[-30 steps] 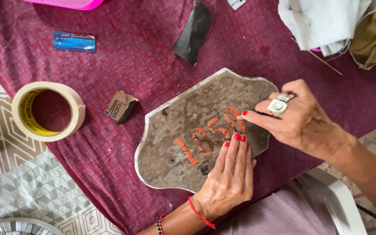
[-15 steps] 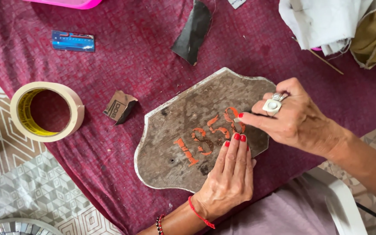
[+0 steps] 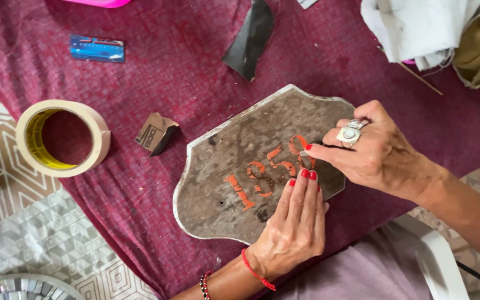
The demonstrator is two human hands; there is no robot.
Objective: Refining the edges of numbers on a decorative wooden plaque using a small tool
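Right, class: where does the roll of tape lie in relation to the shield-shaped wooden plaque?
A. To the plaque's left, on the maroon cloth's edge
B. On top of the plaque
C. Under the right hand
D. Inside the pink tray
A: the roll of tape lies apart from the plaque, to its left, at the maroon cloth edge.

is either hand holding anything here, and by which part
Nothing is gripped. The left hand presses flat on the shield-shaped wooden plaque at its lower right; the right hand touches a fingertip to its orange figures.
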